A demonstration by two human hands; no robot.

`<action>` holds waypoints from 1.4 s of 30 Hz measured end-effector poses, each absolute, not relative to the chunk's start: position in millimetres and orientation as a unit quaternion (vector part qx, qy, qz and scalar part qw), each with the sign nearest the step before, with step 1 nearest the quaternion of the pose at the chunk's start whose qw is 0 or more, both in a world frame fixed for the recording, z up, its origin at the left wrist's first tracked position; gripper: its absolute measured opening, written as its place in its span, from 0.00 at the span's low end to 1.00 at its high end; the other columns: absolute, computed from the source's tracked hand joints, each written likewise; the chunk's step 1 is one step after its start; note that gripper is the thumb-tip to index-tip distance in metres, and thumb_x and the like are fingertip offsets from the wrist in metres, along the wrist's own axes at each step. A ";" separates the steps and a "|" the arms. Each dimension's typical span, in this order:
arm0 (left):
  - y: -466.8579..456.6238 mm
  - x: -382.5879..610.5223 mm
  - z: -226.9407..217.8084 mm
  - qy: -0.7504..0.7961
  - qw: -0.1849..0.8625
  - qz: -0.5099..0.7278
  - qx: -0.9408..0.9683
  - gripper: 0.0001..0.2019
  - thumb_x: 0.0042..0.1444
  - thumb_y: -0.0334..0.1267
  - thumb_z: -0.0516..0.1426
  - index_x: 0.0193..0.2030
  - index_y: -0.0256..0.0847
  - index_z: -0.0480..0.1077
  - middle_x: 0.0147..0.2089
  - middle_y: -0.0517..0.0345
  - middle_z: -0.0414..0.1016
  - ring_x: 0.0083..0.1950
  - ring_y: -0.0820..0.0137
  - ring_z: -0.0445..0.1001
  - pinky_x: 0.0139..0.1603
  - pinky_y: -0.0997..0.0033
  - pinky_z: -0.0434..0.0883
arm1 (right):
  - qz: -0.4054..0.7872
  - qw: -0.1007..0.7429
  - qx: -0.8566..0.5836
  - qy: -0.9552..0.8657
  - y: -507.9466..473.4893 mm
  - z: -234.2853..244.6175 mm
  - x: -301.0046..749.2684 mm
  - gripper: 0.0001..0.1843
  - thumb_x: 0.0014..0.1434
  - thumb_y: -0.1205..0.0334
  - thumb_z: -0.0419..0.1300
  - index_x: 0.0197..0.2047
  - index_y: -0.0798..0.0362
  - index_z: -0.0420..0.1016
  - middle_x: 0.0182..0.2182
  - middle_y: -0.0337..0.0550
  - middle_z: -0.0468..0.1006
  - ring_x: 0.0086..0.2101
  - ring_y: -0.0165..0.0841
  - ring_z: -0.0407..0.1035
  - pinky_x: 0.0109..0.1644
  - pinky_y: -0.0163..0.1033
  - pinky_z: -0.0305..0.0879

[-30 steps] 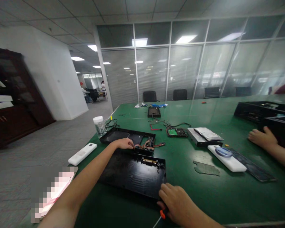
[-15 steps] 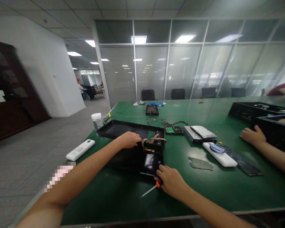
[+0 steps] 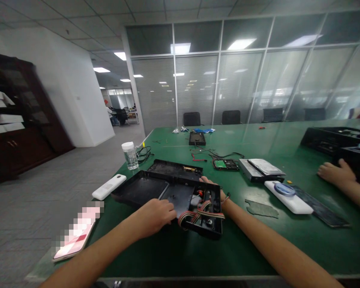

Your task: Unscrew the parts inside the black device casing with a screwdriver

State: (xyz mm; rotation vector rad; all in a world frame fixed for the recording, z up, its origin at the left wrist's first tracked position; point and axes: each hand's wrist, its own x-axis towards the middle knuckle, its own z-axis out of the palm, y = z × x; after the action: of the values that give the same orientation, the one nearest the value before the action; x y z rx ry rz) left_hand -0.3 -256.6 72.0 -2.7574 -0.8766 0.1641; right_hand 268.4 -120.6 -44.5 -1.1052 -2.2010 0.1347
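A black plastic casing (image 3: 144, 186) is tilted up over the green table, its open inside toward me. Striped ribbon cables (image 3: 201, 215) hang out of its right end. My left hand (image 3: 159, 215) is closed on the near rim, fingers curled over it. Behind the right end is my right hand (image 3: 210, 183), partly hidden by the casing, its fingertips showing past the far rim. An orange screwdriver handle (image 3: 199, 193) shows through the casing's opening beside that hand; its grip is mostly covered. Behind lies a second black shell (image 3: 175, 170).
On the left are a clear jar (image 3: 130, 158), a white device (image 3: 109, 187) and a pink phone (image 3: 78, 240). Rightward lie a circuit board (image 3: 225, 164), a silver drive (image 3: 261, 170), another white device (image 3: 288, 197) and a dark strip (image 3: 324, 210). A co-worker's hand (image 3: 336, 174) rests at far right.
The casing part with the ribbon cables has been lifted off the other shell and swung toward me. My left hand came nearer; my right hand went behind the casing.
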 end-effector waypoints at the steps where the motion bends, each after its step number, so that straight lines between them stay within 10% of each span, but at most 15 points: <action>1: -258.2 -3.2 67.3 -0.303 0.116 0.060 -0.944 0.01 0.57 0.33 0.52 0.37 0.40 0.64 0.36 0.57 0.69 0.37 0.67 0.68 0.31 0.72 0.65 | 0.039 0.313 -0.429 -0.847 -115.9 -46.5 276.4 0.20 0.59 0.55 0.52 0.52 0.57 0.64 0.50 0.49 0.65 0.43 0.34 0.66 0.46 0.44 0.65; 7: -256.6 -12.0 43.5 -0.322 0.086 0.087 -0.939 0.03 0.56 0.32 0.54 0.37 0.40 0.66 0.36 0.56 0.70 0.37 0.68 0.70 0.33 0.72 0.67 | -0.113 0.119 -0.497 -0.852 -101.7 -54.7 343.1 0.13 0.60 0.59 0.49 0.45 0.54 0.69 0.49 0.52 0.65 0.43 0.37 0.67 0.44 0.39 0.63; 18: -194.9 -8.8 60.7 -0.397 -0.099 0.108 -0.906 0.18 0.46 0.47 0.60 0.44 0.45 0.70 0.34 0.59 0.75 0.36 0.68 0.73 0.34 0.74 0.67 | 0.035 0.287 -0.452 -0.844 -109.6 -43.5 345.0 0.19 0.62 0.54 0.43 0.30 0.53 0.70 0.29 0.44 0.72 0.31 0.32 0.66 0.37 0.36 0.60; 29: -125.5 38.7 -5.4 -0.515 0.102 0.001 -0.851 0.06 0.56 0.30 0.49 0.37 0.34 0.66 0.35 0.46 0.73 0.39 0.62 0.73 0.40 0.66 0.69 | 0.187 0.190 -0.461 -0.846 -137.2 -33.1 310.4 0.29 0.58 0.43 0.45 0.22 0.56 0.71 0.16 0.37 0.67 0.19 0.26 0.57 0.25 0.31 0.52; 42: -118.2 38.5 7.5 -0.407 0.058 -0.109 -0.905 0.10 0.55 0.28 0.50 0.41 0.35 0.69 0.37 0.51 0.70 0.43 0.67 0.69 0.47 0.70 0.64 | 0.092 0.202 -0.481 -0.848 -138.9 -29.4 295.5 0.18 0.57 0.50 0.50 0.32 0.50 0.77 0.28 0.43 0.77 0.29 0.32 0.68 0.34 0.34 0.57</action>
State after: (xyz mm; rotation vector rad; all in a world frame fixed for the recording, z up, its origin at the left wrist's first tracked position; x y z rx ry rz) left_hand 38.5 -118.2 7.5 -2.7429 -1.2347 -0.3289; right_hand 295.5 -138.9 -29.4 -1.3433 -2.3690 0.2556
